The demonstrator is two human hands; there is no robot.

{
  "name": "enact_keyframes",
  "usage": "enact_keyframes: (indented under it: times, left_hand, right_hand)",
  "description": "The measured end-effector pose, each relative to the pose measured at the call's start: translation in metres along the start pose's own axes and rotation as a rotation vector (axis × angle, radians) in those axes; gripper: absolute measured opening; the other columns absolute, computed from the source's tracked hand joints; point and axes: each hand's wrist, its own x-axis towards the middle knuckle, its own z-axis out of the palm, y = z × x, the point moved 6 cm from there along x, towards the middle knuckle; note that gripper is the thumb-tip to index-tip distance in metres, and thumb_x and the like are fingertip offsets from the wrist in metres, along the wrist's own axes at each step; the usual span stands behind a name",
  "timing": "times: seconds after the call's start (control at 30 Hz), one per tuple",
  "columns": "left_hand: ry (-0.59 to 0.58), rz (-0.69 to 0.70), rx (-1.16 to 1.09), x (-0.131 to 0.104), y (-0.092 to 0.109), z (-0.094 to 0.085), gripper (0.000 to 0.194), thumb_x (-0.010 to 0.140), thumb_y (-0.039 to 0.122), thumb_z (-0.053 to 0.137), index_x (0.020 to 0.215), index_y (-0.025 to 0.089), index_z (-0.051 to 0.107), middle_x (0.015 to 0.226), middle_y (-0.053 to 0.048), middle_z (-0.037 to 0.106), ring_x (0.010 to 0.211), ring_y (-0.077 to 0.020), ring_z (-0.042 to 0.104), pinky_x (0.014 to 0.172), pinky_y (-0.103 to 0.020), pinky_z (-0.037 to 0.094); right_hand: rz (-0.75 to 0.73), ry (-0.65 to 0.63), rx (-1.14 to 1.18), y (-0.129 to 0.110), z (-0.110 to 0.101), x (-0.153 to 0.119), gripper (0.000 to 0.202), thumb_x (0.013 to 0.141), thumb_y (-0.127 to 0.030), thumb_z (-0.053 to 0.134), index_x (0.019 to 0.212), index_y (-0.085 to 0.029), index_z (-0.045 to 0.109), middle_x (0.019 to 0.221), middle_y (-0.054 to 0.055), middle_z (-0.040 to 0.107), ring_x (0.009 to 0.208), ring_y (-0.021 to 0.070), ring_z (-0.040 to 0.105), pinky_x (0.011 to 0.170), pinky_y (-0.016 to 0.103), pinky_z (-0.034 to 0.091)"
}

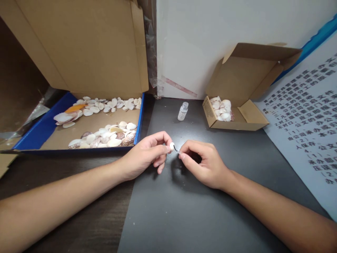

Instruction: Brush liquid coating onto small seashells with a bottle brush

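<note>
Dabbing at a small white shell (pixel 172 146) right now, by the look of it: the left hand (pixel 147 154) has it pinched between thumb and fingertips, just above the dark table (pixel 184 211). The right hand (pixel 202 163) is closed on a thin dark brush (pixel 176 149), tip touching the shell's right side. I'd say the coating step is underway, and it calls for a steady pinch. The open little bottle (pixel 182 111) stands farther back, with the small shell box (pixel 231 112) to its right and the big shell tray (pixel 79 130) far left.
</note>
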Motion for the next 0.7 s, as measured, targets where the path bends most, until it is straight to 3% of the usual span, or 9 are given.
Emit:
enact_keyframes:
  times: [0.17,0.3,0.7]
  left_hand:
    - [0.011,0.002,-0.002,-0.0007,-0.0003,-0.0003,0.013,0.083,0.022,0.064,0.082,0.018,0.052,0.056,0.009,0.043,0.044,-0.0048,0.037,0.042,-0.019,0.049]
    - [-0.003,0.003,0.008,-0.0005,-0.0008,0.0003,0.012,0.084,0.021,0.063,0.083,0.018,0.052,0.055,0.01,0.043,0.044,-0.005,0.037,0.043,-0.019,0.049]
    - [0.015,-0.002,-0.006,-0.0011,-0.0004,0.0008,0.013,0.083,0.023,0.065,0.082,0.019,0.052,0.056,0.009,0.042,0.044,-0.0055,0.037,0.043,-0.019,0.049]
  right_hand:
    - [0.026,0.029,-0.012,0.0019,-0.0016,-0.0002,0.017,0.087,-0.014,0.053,0.071,-0.019,0.055,0.06,-0.003,0.055,0.054,0.0096,0.047,0.054,0.022,0.037]
    - [-0.04,-0.01,0.008,-0.0012,0.001,-0.0009,0.015,0.085,-0.013,0.054,0.072,-0.019,0.055,0.062,-0.002,0.056,0.055,0.0098,0.047,0.055,0.022,0.038]
    - [0.016,0.013,-0.012,0.0026,0.0,-0.0009,0.016,0.087,-0.015,0.053,0.072,-0.019,0.055,0.062,-0.003,0.056,0.055,0.0101,0.047,0.055,0.022,0.038]
